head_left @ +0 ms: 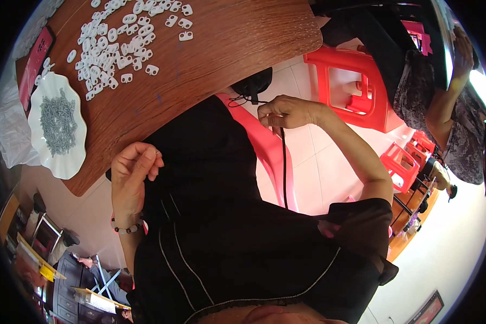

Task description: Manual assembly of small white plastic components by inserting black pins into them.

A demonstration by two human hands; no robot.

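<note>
My left hand (133, 174) is raised by the near edge of the brown wooden table (216, 48), its fingers curled and the thumb pressed over them. Whatever lies inside, if anything, is hidden. Out to the right, past the table edge, my right hand (290, 112) pinches a thin black cord (284, 167). The cord hangs from the fingers toward my waist, and thin dark strands run from near the fingertips to a round black object (252, 83) by the table. Small white two-holed plastic pieces (116, 51) lie scattered over the table. Beside them, a scalloped white plate (76, 146) holds a heap of small grey screws.
A red phone (38, 67) lies at the table's left edge near a clear plastic bag (11, 129). Red plastic stools (380, 92) stand to the right, where another person (443, 108) sits. A pink seat edge (275, 156) shows beside my lap.
</note>
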